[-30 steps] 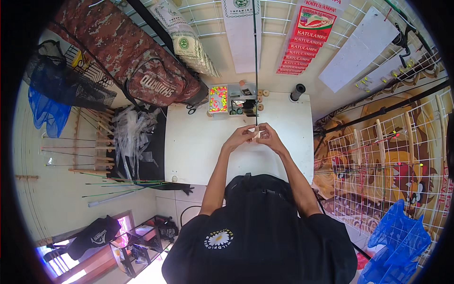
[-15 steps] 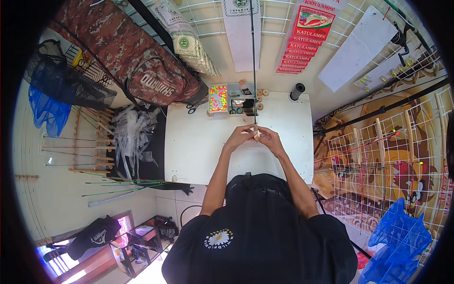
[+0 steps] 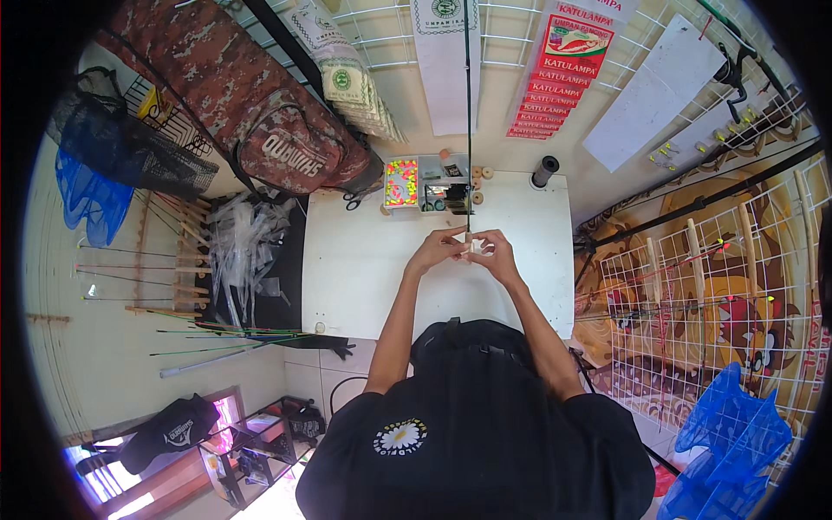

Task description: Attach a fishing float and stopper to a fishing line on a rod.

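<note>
Evidently, left hand (image 3: 438,250) and right hand (image 3: 496,253) pinch a fishing rod (image 3: 469,104) inside the desk's (image 3: 355,273) far edge. What's done or remains is unclear.

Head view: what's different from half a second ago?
The right-hand grip has opened slightly, showing a gap between thumb and index finger; no new hold or release is clear. Unchanged: left-hand grip at the lower end of the dark rod, black cylinder on the white table.
</note>
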The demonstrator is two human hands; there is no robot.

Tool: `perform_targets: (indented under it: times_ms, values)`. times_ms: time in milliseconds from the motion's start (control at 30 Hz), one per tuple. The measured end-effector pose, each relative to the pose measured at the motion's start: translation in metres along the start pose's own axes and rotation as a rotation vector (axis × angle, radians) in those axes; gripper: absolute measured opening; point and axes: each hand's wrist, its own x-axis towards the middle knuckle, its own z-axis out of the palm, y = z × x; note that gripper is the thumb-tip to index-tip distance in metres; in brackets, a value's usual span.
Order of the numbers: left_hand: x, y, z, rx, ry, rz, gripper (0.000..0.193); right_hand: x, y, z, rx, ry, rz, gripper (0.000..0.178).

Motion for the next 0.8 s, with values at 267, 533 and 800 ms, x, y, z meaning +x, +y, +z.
perform_targets:
  times_ms: [267, 533, 800]
  values:
    - [0.002, 0.000, 0.003, 0.153, 0.090, 0.080, 0.049, 0.008, -0.003, -0.008, 0.169, -0.125, 0.129, 0.041]
    - [0.006, -0.017, 0.012, -0.361, 0.170, 0.162, 0.029, 0.006, -0.020, -0.014, 0.170, -0.169, 0.128, 0.043]
    - [0.005, -0.030, 0.019, -0.102, 0.281, 0.214, 0.019, 0.008, -0.009, -0.017, 0.090, -0.156, 0.075, 0.049]
